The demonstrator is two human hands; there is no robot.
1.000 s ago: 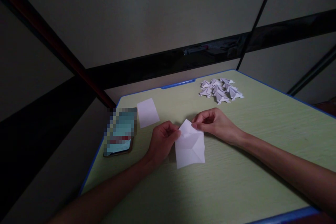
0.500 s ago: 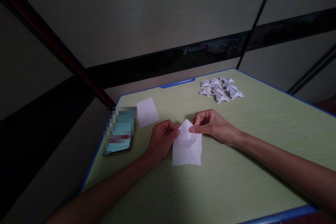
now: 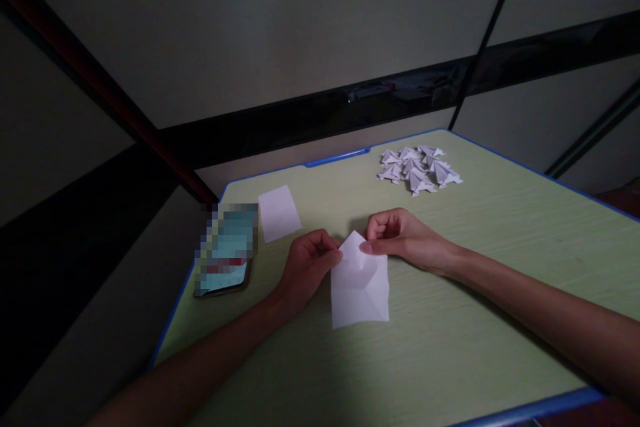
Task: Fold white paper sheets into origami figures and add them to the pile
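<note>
A white sheet of paper [image 3: 360, 300], creased and folded to a point at its far end, is held between my two hands over the table. My left hand [image 3: 311, 263] pinches its left edge near the point, thumb on top. On the other side my right hand [image 3: 400, 237] pinches the right edge with its thumb on the folded part and its fingers curled behind. Diagonal creases show on the lower half of the paper. The fingertips under the paper are hidden.
Several folded white paper figures [image 3: 417, 170] stand at the back right of the green table [image 3: 480, 340]. A flat white sheet [image 3: 280, 213] lies at the back left. Beside it is a phone [image 3: 227, 253] with a blurred screen. A wall panel [image 3: 280, 27] rises behind the table.
The paper's near edge has dropped slightly toward me and to the right, so more of its creased face shows. Both hands keep their pinch in nearly the same spots.
</note>
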